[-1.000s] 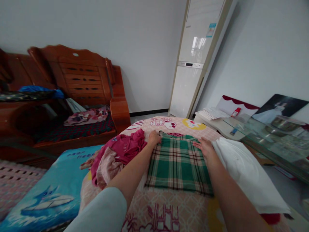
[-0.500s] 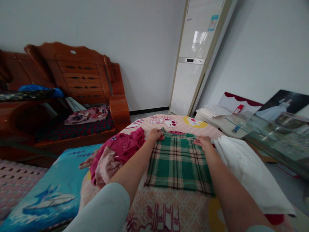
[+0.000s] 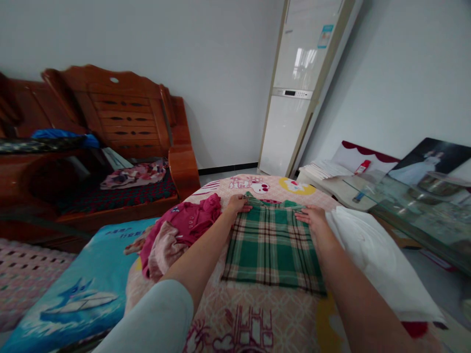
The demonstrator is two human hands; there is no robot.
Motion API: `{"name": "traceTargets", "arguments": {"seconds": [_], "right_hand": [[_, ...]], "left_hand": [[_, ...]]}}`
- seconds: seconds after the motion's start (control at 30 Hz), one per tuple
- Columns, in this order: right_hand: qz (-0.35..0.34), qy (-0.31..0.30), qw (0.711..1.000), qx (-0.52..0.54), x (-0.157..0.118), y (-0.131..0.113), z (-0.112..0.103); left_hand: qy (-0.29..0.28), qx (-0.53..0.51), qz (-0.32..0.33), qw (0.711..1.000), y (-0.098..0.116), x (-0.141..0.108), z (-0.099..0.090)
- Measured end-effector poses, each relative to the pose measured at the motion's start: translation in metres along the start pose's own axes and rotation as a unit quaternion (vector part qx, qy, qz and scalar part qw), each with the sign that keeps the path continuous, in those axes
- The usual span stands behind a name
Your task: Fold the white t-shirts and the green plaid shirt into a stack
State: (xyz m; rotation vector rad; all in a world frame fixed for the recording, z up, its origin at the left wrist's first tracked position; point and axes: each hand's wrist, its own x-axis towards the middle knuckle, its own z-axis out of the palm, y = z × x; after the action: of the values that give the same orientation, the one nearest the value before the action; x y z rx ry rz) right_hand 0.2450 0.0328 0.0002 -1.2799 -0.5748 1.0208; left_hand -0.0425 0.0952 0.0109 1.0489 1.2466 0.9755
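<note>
A green plaid shirt (image 3: 274,245), folded into a rough rectangle, lies on a pink patterned cloth with its collar at the far side. My left hand (image 3: 237,203) rests on its far left corner, fingers stretched onto the fabric beside the collar. At the far right corner, my right hand (image 3: 311,215) lies with fingers apart on the shirt. Left of the shirt sits a crumpled magenta garment (image 3: 195,220), with a pale pink garment (image 3: 167,250) on its near side. A folded white garment (image 3: 379,260) lies to the right, beside my right forearm.
The pink patterned cloth (image 3: 217,306) covers the rounded surface under the clothes. A blue printed cushion or bag (image 3: 84,274) is at left, before a wooden chair (image 3: 125,113). A glass table (image 3: 412,215) stands at right; a tall white air conditioner (image 3: 283,132) stands behind.
Both hands stay at the shirt's far corners, with the fingers lying flatter on the fabric. The collar edge has shifted slightly. The view has moved a little.
</note>
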Motion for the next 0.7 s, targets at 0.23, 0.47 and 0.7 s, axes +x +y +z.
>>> {"name": "traceTargets", "arguments": {"seconds": [0.23, 0.47, 0.7], "right_hand": [[-0.028, -0.023, 0.999, 0.008, -0.065, -0.031, -0.016], [-0.027, -0.077, 0.997, 0.012, -0.135, -0.009, -0.066], [-0.062, -0.017, 0.997, -0.046, -0.163, 0.027, -0.074]], "left_hand": [[-0.057, -0.083, 0.111, 0.989, 0.01, -0.055, -0.017], [-0.157, -0.057, 0.11, 0.98, -0.022, -0.133, -0.046], [-0.128, 0.08, 0.14, 0.979, -0.056, -0.151, -0.057]]}}
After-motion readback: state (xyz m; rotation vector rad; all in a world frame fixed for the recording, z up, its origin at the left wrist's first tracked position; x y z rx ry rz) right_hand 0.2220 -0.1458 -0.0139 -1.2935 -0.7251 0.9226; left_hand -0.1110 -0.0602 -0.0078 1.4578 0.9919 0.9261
